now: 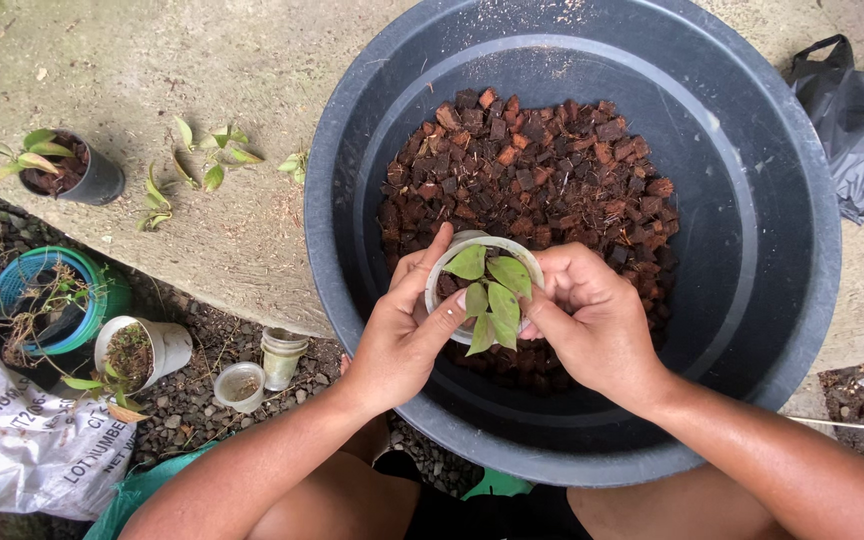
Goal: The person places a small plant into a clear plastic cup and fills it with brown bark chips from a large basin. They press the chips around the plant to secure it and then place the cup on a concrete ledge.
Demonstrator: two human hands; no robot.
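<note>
A small clear plastic cup (442,270) with a green-leaved seedling (492,290) sits between both my hands, above a heap of brown bark chips (532,170) in a large dark grey tub (762,220). My left hand (402,330) wraps the cup's left side, thumb along its rim. My right hand (592,320) grips the right side, thumb pressing near the leaves. Brown chips show inside the cup under the leaves.
On the concrete at left lie loose seedlings (202,160) and a small black pot with a plant (77,170). On the gravel below are a green basket (52,295), a tipped white pot (142,350), small clear cups (262,365) and a white sack (22,440). A black plastic bag (857,120) lies at right.
</note>
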